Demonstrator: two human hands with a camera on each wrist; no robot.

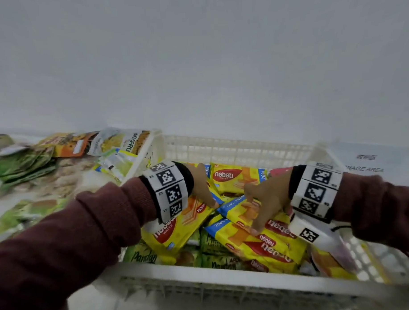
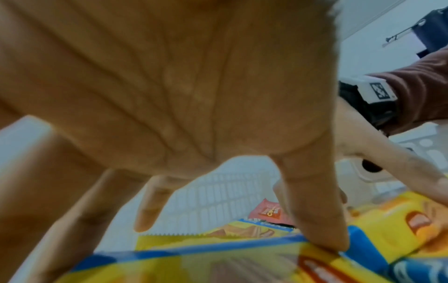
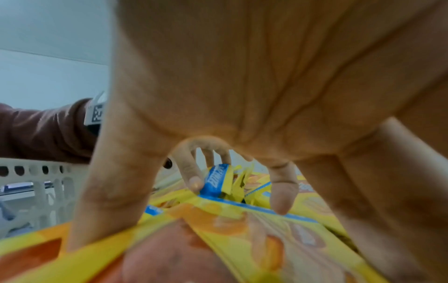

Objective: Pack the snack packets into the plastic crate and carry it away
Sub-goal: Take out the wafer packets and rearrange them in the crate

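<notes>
A white plastic crate (image 1: 226, 273) sits in front of me, filled with yellow wafer packets (image 1: 236, 177) over green Pandan packets (image 1: 144, 256). My left hand (image 1: 201, 187) reaches in from the left, its fingers straight and spread, one fingertip (image 2: 322, 241) pressing a yellow packet (image 2: 218, 268). My right hand (image 1: 267, 196) is spread over another yellow packet (image 1: 269, 243), its fingers (image 3: 109, 191) pressing down on that wrapper (image 3: 242, 239). Neither hand grips anything. A red packet (image 2: 269, 212) lies by the crate's far wall (image 2: 218, 195).
Loose jackfruit packets (image 1: 126, 141) and green packets (image 1: 20, 161) lie on the table left of the crate, some leaning on its left wall. A printed paper label (image 1: 366, 165) lies to the right. A plain white wall stands behind.
</notes>
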